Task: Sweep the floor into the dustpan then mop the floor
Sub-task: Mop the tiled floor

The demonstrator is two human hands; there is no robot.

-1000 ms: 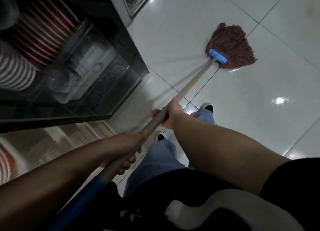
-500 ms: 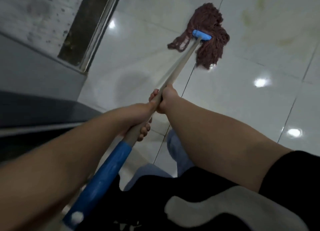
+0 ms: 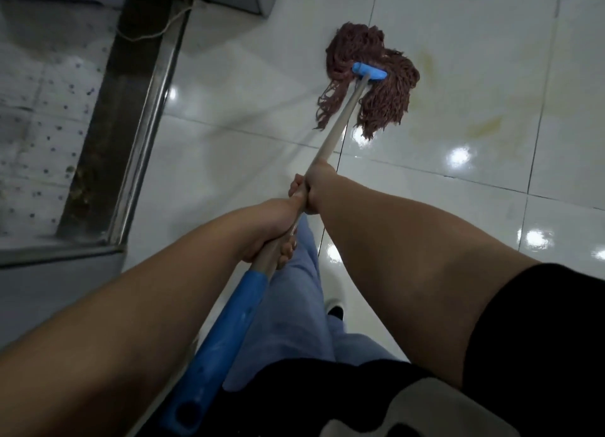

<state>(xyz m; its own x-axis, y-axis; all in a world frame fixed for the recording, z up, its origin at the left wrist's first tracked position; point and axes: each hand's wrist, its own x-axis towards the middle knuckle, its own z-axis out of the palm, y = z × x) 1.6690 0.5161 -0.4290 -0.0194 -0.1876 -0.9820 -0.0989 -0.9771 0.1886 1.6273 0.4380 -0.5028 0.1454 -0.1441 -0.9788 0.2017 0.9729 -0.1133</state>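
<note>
On wet floor (image 3: 474, 60): mop (image 3: 366, 86) soft, probably heavy; pole stiff. Left hand (image 3: 271, 227), right hand (image 3: 316, 187) wrap mid-pole.

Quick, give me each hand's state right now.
Left hand: gripping the mop handle, nearer the blue grip.
Right hand: gripping the same handle, nearer the mop head.

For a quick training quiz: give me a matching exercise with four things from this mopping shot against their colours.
Things:
1. mop head
2. mop head clamp
3. handle grip
4. floor tile

Colours:
A. white, glossy
B. reddish brown
C. dark blue
D. light blue

Pairs: 1-B, 2-D, 3-C, 4-A
</note>
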